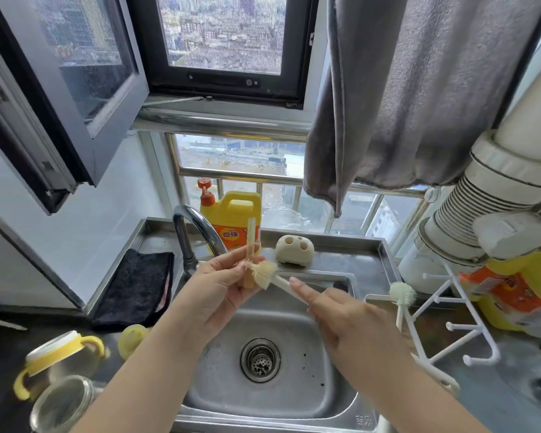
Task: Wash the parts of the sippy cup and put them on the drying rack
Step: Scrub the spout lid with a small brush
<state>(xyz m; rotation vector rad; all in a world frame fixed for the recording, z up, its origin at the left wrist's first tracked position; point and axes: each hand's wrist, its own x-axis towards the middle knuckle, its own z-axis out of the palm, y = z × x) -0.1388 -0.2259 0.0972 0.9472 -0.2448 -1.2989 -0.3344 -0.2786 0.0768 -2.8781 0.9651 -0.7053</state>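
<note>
i'm holding the straw [251, 245] upright above the sink [219, 370], pinched in my left hand [219, 285], while my right hand [338, 310] grips the brush [264, 273], forefinger stretched along its handle, bristles against the straw. it's thin and probably wet, so a hard scrub could flick it from my fingers toward the drain [260, 359]. the drying rack [450, 323] waits on the right. the straw's lower end is hidden behind the brush head.

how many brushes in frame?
2. One brush is held in the right hand over the sink, against the straw; another brush stands on the drying rack.
</note>
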